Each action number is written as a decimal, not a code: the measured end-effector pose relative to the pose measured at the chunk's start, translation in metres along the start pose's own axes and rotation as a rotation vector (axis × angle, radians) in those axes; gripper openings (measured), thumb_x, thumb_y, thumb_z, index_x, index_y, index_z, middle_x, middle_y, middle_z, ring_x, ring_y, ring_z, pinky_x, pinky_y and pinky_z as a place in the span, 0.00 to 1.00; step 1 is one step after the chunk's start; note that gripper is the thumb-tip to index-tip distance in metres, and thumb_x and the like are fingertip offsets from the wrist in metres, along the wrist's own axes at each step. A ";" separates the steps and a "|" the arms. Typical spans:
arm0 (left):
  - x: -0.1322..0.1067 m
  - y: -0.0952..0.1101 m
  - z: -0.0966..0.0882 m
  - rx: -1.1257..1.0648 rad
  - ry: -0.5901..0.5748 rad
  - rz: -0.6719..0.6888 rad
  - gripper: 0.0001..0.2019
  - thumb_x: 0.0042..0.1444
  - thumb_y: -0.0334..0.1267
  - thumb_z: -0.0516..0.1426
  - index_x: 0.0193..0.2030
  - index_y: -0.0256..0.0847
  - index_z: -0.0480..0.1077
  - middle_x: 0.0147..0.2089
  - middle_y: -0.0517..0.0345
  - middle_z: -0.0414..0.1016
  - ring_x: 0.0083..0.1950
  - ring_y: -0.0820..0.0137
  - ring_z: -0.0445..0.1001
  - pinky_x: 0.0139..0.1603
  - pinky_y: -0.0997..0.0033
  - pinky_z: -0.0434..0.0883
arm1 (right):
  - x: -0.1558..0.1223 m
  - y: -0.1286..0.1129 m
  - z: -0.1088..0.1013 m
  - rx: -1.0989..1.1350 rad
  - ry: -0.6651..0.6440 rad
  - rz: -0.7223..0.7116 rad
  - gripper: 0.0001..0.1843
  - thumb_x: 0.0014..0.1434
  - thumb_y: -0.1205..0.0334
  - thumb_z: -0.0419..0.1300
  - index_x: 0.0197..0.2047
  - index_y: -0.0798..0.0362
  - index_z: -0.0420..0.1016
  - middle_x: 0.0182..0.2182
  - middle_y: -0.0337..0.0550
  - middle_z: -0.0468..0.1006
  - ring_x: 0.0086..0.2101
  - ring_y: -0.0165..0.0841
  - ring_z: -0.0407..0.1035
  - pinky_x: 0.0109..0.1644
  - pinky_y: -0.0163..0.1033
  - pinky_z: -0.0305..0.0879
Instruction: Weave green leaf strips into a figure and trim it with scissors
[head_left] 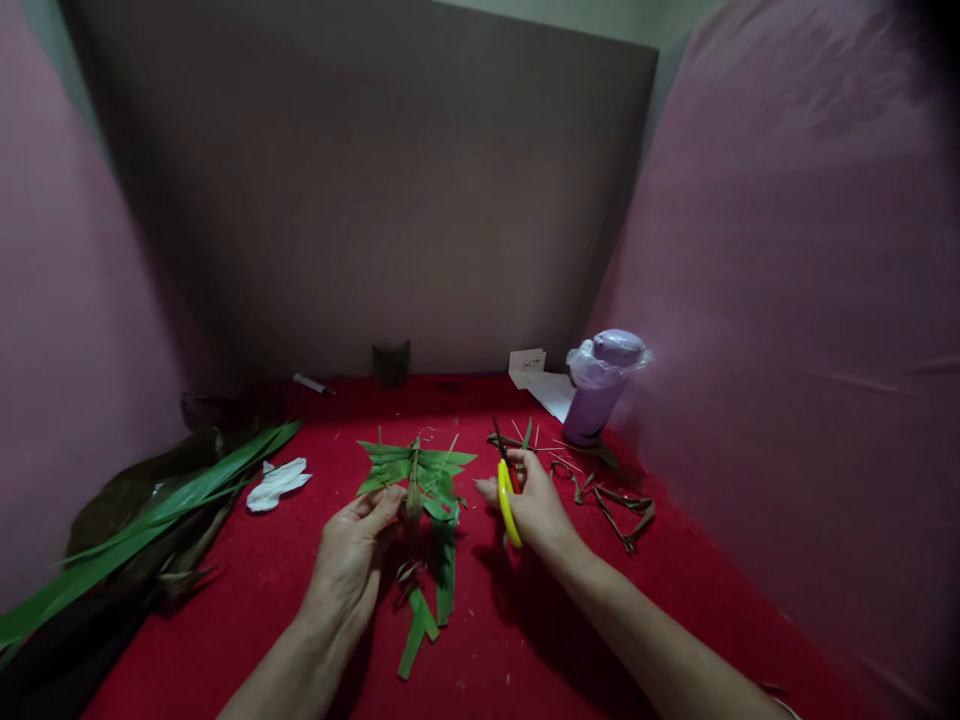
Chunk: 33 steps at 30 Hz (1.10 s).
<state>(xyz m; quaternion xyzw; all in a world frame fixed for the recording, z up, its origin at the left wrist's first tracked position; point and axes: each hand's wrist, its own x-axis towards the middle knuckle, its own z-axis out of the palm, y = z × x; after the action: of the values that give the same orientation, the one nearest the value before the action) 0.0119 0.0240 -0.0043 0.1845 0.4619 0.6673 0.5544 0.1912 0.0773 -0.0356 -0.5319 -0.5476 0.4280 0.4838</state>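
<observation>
In the middle of the head view, my left hand (358, 535) pinches the lower left edge of a leaf figure (414, 468), made of pointed green leaf pieces with a brownish strip down its centre. To its right, my right hand (534, 505) is wrapped around scissors (507, 505) with yellow and red handles. Their dark blades point away from me, apart from the leaf figure. Cut green leaf strips (445, 575) lie just below the figure, and a thin stick (452, 448) shows at its upper right.
Long green leaves (172, 510) lie at the left beside a crumpled white tissue (277, 485). A purple bottle (592, 405) under clear plastic stands at the back right, near white papers (551, 393). Dried brown strips (626, 510) lie to the right. Upright panels enclose the red cloth (600, 640).
</observation>
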 end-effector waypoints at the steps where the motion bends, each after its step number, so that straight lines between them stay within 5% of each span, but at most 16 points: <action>1: 0.000 0.001 0.000 -0.006 0.005 0.006 0.05 0.39 0.25 0.64 0.25 0.32 0.74 0.25 0.56 0.76 0.25 0.73 0.74 0.25 0.78 0.72 | 0.003 0.001 -0.004 -0.091 -0.001 -0.027 0.26 0.41 0.57 0.67 0.43 0.50 0.64 0.25 0.35 0.69 0.24 0.32 0.64 0.28 0.36 0.58; 6: -0.001 0.004 -0.001 -0.005 -0.017 0.002 0.04 0.40 0.25 0.63 0.26 0.31 0.74 0.26 0.54 0.77 0.26 0.72 0.74 0.26 0.75 0.73 | -0.003 0.001 -0.011 -0.460 -0.091 -0.170 0.17 0.42 0.70 0.61 0.39 0.50 0.73 0.30 0.42 0.71 0.34 0.38 0.64 0.38 0.40 0.53; 12: -0.001 0.006 -0.003 0.041 -0.061 -0.018 0.08 0.35 0.28 0.66 0.25 0.31 0.75 0.25 0.53 0.77 0.26 0.72 0.74 0.28 0.76 0.72 | -0.011 -0.010 -0.016 -0.646 -0.196 -0.259 0.09 0.42 0.69 0.61 0.30 0.52 0.76 0.29 0.45 0.72 0.36 0.40 0.65 0.39 0.40 0.54; 15: -0.001 0.008 -0.004 0.089 -0.100 -0.054 0.10 0.35 0.33 0.67 0.26 0.31 0.75 0.24 0.52 0.77 0.24 0.71 0.73 0.25 0.76 0.70 | 0.001 -0.016 -0.027 -0.625 -0.185 -0.261 0.06 0.43 0.67 0.62 0.29 0.53 0.77 0.30 0.47 0.75 0.37 0.42 0.67 0.41 0.42 0.56; 20: -0.005 0.005 -0.002 0.274 -0.254 -0.095 0.09 0.39 0.38 0.65 0.25 0.34 0.75 0.24 0.55 0.76 0.25 0.74 0.71 0.25 0.79 0.65 | 0.009 -0.034 -0.035 -0.443 -0.147 -0.273 0.18 0.61 0.56 0.47 0.46 0.56 0.71 0.40 0.49 0.75 0.40 0.36 0.69 0.43 0.39 0.62; 26: -0.014 -0.005 -0.002 0.535 -0.471 -0.164 0.11 0.47 0.43 0.60 0.25 0.36 0.73 0.20 0.61 0.71 0.20 0.78 0.62 0.21 0.79 0.57 | -0.018 -0.050 -0.029 -0.320 -0.439 -0.277 0.18 0.42 0.60 0.68 0.39 0.51 0.76 0.38 0.41 0.75 0.42 0.36 0.67 0.47 0.39 0.60; 33: -0.012 -0.010 -0.002 0.580 -0.542 -0.161 0.10 0.48 0.43 0.60 0.27 0.36 0.72 0.22 0.63 0.69 0.22 0.78 0.62 0.23 0.78 0.58 | -0.021 -0.039 -0.018 -0.180 -0.522 -0.025 0.04 0.44 0.68 0.64 0.26 0.57 0.72 0.23 0.35 0.69 0.25 0.27 0.62 0.28 0.31 0.58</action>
<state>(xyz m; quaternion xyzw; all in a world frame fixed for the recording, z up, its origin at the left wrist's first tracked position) 0.0200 0.0124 -0.0101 0.4658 0.4810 0.3912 0.6314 0.2014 0.0524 0.0038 -0.4378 -0.6960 0.4941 0.2824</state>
